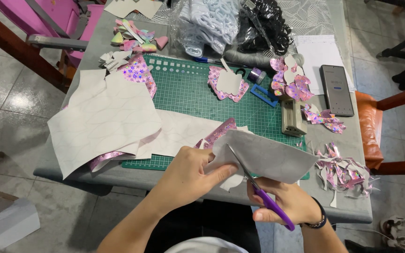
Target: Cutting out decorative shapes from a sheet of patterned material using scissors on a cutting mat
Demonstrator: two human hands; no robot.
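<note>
My left hand (191, 175) pinches a white-backed sheet with a shiny pink holographic face (268, 157), holding it up over the table's front edge. My right hand (284, 201) grips purple-handled scissors (263, 194), whose blades are cutting into the sheet from below, close to my left thumb. A small white flap hangs under the cut. Both hands are just in front of the green cutting mat (188, 86).
A large white sheet (104, 117) lies on the left of the mat. Cut pink shapes (228, 84), a stapler (290, 117), a phone (336, 90), offcuts (345, 171), bagged yarn (212, 21) and a wooden chair (399, 126) at the right surround the work area.
</note>
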